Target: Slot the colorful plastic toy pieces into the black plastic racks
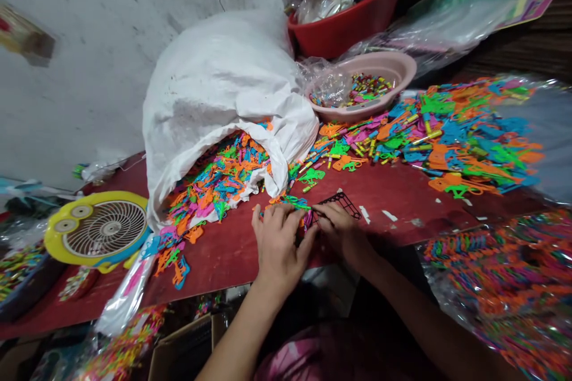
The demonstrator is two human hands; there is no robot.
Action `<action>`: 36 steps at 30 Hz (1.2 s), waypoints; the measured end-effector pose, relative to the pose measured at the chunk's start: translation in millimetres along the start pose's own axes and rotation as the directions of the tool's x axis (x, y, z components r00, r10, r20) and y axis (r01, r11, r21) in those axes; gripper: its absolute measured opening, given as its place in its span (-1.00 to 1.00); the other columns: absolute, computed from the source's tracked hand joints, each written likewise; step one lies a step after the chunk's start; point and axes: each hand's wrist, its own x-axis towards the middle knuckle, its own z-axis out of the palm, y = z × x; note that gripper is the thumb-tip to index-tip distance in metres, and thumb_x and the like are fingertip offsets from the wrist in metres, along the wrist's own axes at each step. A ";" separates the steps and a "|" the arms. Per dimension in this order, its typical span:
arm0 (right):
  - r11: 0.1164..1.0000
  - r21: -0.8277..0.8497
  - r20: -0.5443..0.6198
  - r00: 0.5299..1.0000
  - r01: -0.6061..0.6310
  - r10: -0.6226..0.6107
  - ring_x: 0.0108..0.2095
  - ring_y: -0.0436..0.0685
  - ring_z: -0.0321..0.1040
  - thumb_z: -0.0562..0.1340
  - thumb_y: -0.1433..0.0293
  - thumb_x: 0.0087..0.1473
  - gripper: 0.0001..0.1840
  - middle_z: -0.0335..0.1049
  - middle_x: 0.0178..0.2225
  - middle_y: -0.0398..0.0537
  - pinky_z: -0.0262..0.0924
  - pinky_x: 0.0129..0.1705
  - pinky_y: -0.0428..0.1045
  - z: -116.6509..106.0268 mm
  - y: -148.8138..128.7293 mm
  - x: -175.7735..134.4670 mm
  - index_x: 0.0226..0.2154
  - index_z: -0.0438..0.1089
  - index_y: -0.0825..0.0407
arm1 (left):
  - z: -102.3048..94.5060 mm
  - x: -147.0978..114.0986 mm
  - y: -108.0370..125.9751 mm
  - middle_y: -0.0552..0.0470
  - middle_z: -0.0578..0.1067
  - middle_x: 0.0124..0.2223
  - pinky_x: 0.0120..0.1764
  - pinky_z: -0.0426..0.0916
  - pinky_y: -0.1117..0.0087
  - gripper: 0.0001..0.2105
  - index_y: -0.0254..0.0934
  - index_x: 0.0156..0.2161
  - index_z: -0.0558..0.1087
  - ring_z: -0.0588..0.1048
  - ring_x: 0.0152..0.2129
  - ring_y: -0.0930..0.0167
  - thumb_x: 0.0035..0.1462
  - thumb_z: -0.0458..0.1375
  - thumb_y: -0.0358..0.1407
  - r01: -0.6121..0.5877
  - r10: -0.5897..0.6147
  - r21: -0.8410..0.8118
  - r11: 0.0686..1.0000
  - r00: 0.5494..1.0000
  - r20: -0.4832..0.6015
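My left hand point(277, 245) is closed with bent fingers over several small coloured plastic toy pieces point(295, 201), green, blue and pink, at the table's front edge. Close beside it, my right hand point(342, 232) has its thumb and fingers pinched at a black plastic grid point(347, 202), which sticks out beyond the knuckles. The fingertips of both hands nearly meet, and they partly hide the pieces between them. Behind the hands, bright toy pieces point(218, 172) spill out of a large white sack point(214, 71) onto the red table point(214, 256).
A yellow fan point(107, 229) lies at left. A pink basin point(379, 62) holds small tubes; a red tub point(348, 30) stands behind it. More toy pieces point(469, 137) are heaped at right, above bagged toys point(513, 286). An open cardboard box point(179, 345) sits below the table.
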 end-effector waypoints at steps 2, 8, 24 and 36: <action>0.999 0.054 0.004 1.000 -0.007 0.006 -0.12 0.11 0.36 0.02 0.42 0.23 -0.66 0.43 -0.16 0.03 0.22 -0.03 0.03 3.5 1.2 9.5 -0.07 0.43 0.04 | 1.4 1.5 -0.5 0.01 0.53 -0.10 0.22 -0.05 -0.06 -0.84 -0.13 -0.11 0.48 0.44 -0.09 0.27 0.22 0.15 -0.23 0.001 -0.001 0.018 1.000 1.000 0.016; 0.983 0.148 0.160 0.984 -0.108 0.084 -0.20 0.07 0.39 0.11 0.33 0.20 -0.71 0.49 -0.22 -0.03 0.24 -0.13 -0.03 -3.0 0.5 36.2 -0.16 0.51 0.03 | 8.5 4.8 3.1 0.01 0.52 -0.20 0.20 -0.02 -0.08 -0.88 -0.20 -0.28 0.45 0.42 -0.18 0.25 0.18 0.18 -0.20 0.042 -0.042 0.095 0.995 0.999 -0.001; 0.923 0.384 0.596 0.761 0.009 -0.256 -0.04 0.12 0.40 0.13 0.56 -0.08 -0.47 0.48 -0.03 -0.02 0.25 0.03 0.06 21.9 6.6 80.9 -0.01 0.44 0.03 | -31.2 -24.3 -27.9 0.08 0.56 -0.21 0.26 -0.10 -0.03 -0.94 -0.18 -0.25 0.45 0.45 -0.13 0.35 0.24 0.12 -0.32 -0.077 0.048 0.106 0.991 0.966 0.253; 0.851 0.511 0.659 0.690 -0.121 -0.298 -0.19 0.04 0.41 0.26 0.49 -0.12 -0.57 0.45 -0.15 -0.03 0.30 -0.22 -0.08 64.5 5.6 67.8 -0.10 0.37 0.08 | -13.0 -65.9 -34.8 -0.07 0.44 0.10 0.26 -0.11 -0.14 -0.86 -0.19 -0.28 0.46 0.24 0.19 0.17 0.16 0.23 -0.17 0.255 -0.260 0.359 0.898 0.965 -0.037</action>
